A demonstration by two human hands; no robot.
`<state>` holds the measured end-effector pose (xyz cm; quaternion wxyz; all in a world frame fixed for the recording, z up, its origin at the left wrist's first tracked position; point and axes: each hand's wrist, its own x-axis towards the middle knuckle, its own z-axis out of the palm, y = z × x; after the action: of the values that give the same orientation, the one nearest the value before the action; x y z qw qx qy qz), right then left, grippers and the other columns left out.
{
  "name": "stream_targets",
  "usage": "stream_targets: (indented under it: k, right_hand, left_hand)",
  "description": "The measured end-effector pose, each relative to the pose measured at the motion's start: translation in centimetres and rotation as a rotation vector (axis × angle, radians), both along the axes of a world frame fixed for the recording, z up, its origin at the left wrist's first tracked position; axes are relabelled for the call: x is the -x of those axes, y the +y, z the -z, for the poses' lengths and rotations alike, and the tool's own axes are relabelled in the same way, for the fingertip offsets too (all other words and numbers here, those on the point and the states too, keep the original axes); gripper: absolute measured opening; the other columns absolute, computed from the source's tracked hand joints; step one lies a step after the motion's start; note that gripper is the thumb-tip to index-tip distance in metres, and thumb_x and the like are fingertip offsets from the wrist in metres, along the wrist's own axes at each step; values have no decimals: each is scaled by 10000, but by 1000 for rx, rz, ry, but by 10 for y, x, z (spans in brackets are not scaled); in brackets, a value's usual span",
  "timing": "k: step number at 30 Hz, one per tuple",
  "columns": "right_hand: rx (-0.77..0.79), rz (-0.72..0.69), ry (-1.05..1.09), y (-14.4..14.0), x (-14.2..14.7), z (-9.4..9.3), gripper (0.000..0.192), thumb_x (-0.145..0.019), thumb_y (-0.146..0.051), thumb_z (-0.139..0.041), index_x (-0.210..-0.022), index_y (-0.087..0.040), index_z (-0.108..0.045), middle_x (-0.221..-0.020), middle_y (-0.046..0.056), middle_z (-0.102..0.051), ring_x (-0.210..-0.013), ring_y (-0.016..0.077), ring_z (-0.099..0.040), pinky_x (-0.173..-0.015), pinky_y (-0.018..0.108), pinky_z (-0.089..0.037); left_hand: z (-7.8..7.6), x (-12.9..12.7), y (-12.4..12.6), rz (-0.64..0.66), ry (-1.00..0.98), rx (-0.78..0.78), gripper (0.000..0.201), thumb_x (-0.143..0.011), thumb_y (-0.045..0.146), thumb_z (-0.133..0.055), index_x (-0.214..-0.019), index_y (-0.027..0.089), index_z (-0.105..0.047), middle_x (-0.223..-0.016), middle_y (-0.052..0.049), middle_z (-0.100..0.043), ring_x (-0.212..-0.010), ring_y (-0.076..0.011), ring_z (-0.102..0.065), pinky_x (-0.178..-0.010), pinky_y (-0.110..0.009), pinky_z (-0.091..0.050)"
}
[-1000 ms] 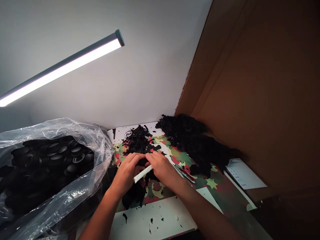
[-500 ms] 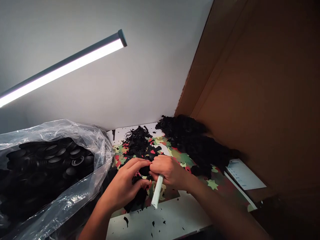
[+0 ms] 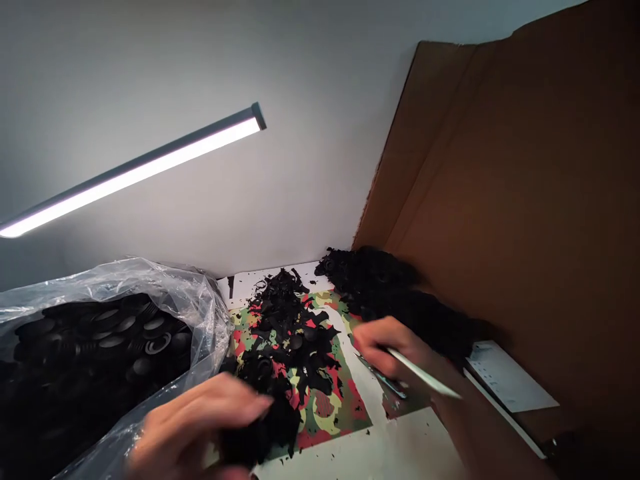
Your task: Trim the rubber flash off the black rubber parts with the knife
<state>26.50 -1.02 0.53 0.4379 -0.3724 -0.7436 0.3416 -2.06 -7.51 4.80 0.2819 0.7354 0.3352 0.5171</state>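
My right hand [image 3: 387, 343] is closed round a pale, stick-like handle [image 3: 425, 375], whose rear end points right and toward me. Whatever is at its front end is hidden in the fist. A slim metal tool [image 3: 383, 379] lies just under that hand. My left hand [image 3: 200, 423] is smeared by motion at the lower left, over black rubbery pieces [image 3: 275, 423] and beside the plastic bag. Its fingers are bent, but I cannot make out whether anything is in them. Between the hands, black scraps [image 3: 295, 340] cover a camouflage-patterned sheet [image 3: 345, 423].
A clear plastic bag [image 3: 207, 320] full of round black parts [image 3: 110, 340] stands at left. Another heap of black material [image 3: 400, 300] lies along the cardboard wall [image 3: 500, 200] at right, near a white card [image 3: 515, 377]. A tube light [image 3: 135, 170] hangs above.
My hands, together over the scraps before, are now apart. The left has moved down and left toward the bag, the right to the right with the pale handle. The camera view has shifted slightly.
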Motion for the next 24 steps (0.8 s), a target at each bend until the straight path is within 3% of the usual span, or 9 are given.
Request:
stream_targets:
  k: [2,5,7,9,11,14,18,24]
  right_hand:
    - [-31,-6,-91,22,8,5,372,-960,-322,-547,-606,-214,-582,-553,-37,-522,-510,121,-475,-516,253,-398]
    - [-145,32,-126,57,31,23,161,-925,-266,-599,-869,-216,-742,-812,24,-685,-765,181,-642,-737,314,-513]
    - [-136,73,-140,69,43,37,217,-878,-252,-650,-1068,-229,-753,-1030,69,-691,-960,224,-660,-875,370,-522]
    - [-103,154,-85,69,47,44,291,-860,-292,-675,-1140,-241,-740,-1171,96,-639,-1050,240,-638,-903,379,-520]
    - [-29,194,6,59,46,43,211,-893,-362,-646,-1011,-231,-762,-1088,92,-644,-985,227,-636,-832,344,-525]
    - [222,52,106,35,48,34,384,-939,-490,-568,-717,-201,-691,-741,36,-631,-729,176,-597,-692,296,-485]
    - [481,-112,203,13,61,27,442,-832,-602,-667,-668,-193,-630,-612,-26,-559,-598,129,-493,-599,266,-401]
    - [552,-123,422,5,70,23,494,-809,-659,-676,-639,-200,-613,-586,-25,-559,-591,127,-486,-606,271,-398]
  left_hand:
    - [8,-14,12,5,60,124,432,-560,430,-939,-957,300,-824,-840,-91,-779,-749,-281,-711,-639,-374,-600]
    - [27,-39,32,-101,-26,325,351,-602,409,-923,-905,260,-826,-798,-60,-755,-699,-215,-681,-636,-303,-573]
    - [39,-47,41,-128,-104,459,335,-627,374,-905,-918,231,-816,-764,-39,-738,-619,-173,-647,-591,-271,-547]
    - [48,-46,46,-141,-138,551,361,-608,353,-908,-920,202,-805,-745,-32,-729,-597,-160,-632,-575,-258,-530]
    - [53,-41,49,-157,-140,596,380,-603,347,-908,-929,187,-796,-752,-32,-730,-615,-161,-637,-588,-257,-531]
    - [59,-38,51,-192,-113,569,378,-605,343,-910,-931,190,-793,-825,-40,-746,-670,-167,-652,-633,-265,-545]
    - [61,-42,53,-206,-96,477,338,-608,333,-914,-895,202,-794,-860,-43,-747,-720,-181,-668,-646,-271,-554]
    - [52,-41,56,-155,-201,374,233,-639,359,-902,-800,222,-804,-872,-61,-766,-855,-217,-703,-718,-290,-589]
